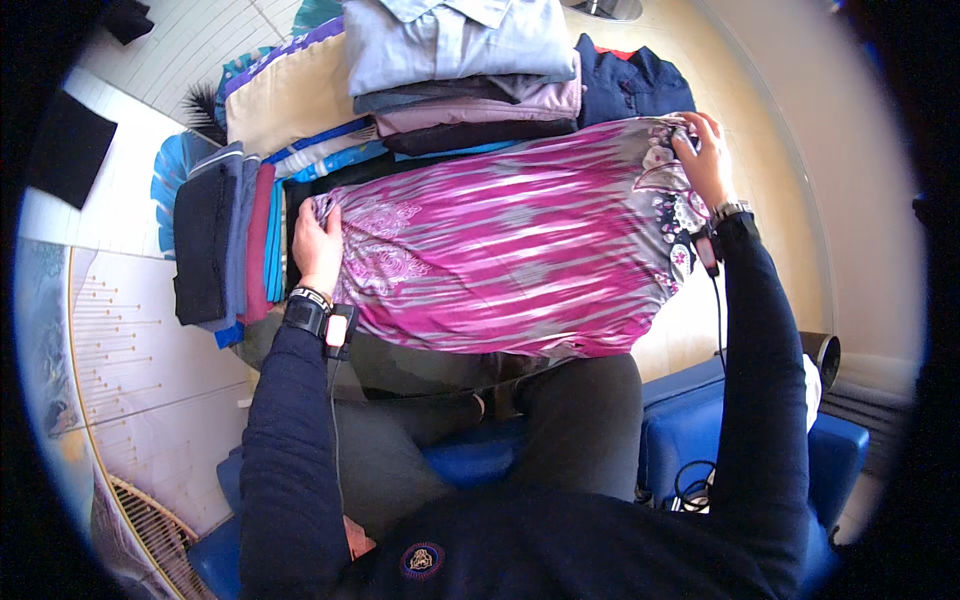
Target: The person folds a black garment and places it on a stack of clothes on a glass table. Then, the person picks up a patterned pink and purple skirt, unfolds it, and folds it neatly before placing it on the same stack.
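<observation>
A magenta, grey and white patterned garment is stretched sideways in front of me, over the near part of the table. Its left end, printed with a pale lace-like motif, is pinched in my left hand. My right hand grips the far corner of its right end, where a dark floral and paisley print runs along the edge. The fabric lies fairly flat between both hands, with slight creases. Its near edge hangs close to my knees.
Behind the garment stands a stack of folded clothes topped by a light blue collared shirt. A navy garment lies right of it, a beige folded cloth left. Folded clothes including a black one line the left side. A blue seat is beside me.
</observation>
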`<state>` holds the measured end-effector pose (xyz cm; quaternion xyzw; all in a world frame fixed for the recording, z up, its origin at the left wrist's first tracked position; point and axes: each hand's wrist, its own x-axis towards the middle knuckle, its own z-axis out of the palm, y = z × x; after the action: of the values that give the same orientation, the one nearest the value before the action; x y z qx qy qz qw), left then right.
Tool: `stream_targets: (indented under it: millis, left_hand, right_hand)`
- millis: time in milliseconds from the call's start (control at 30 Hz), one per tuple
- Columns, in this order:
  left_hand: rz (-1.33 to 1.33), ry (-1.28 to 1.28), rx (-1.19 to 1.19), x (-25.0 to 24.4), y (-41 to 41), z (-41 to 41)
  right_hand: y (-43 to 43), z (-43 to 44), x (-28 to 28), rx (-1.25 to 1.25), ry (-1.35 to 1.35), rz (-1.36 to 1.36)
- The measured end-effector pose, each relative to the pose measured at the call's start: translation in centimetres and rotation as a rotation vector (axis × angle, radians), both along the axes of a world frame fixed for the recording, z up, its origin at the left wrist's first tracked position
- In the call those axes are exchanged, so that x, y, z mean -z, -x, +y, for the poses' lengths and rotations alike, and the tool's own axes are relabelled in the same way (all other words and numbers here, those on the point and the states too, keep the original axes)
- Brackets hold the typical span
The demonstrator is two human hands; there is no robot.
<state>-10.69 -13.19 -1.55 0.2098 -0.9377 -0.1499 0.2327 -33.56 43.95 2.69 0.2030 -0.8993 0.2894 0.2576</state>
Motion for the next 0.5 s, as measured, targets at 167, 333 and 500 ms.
stream_targets:
  millis: [167,333,500]
  left_hand:
    - [0.069,-0.14,0.1,-1.5,-6.6,2.0]
    - [0.148,-0.607,-0.128,1.3,-12.8,2.3]
    - [0.131,-1.109,-0.318,-2.0,-11.8,3.7]
  right_hand:
    - [-10.5,-3.6,-2.7,-0.216,-0.172,-0.174]
    - [-23.4,-10.0,-4.4,-0.553,-0.398,-0.462]
    - [-30.1,-16.7,-5.3,-0.745,-0.555,-0.447]
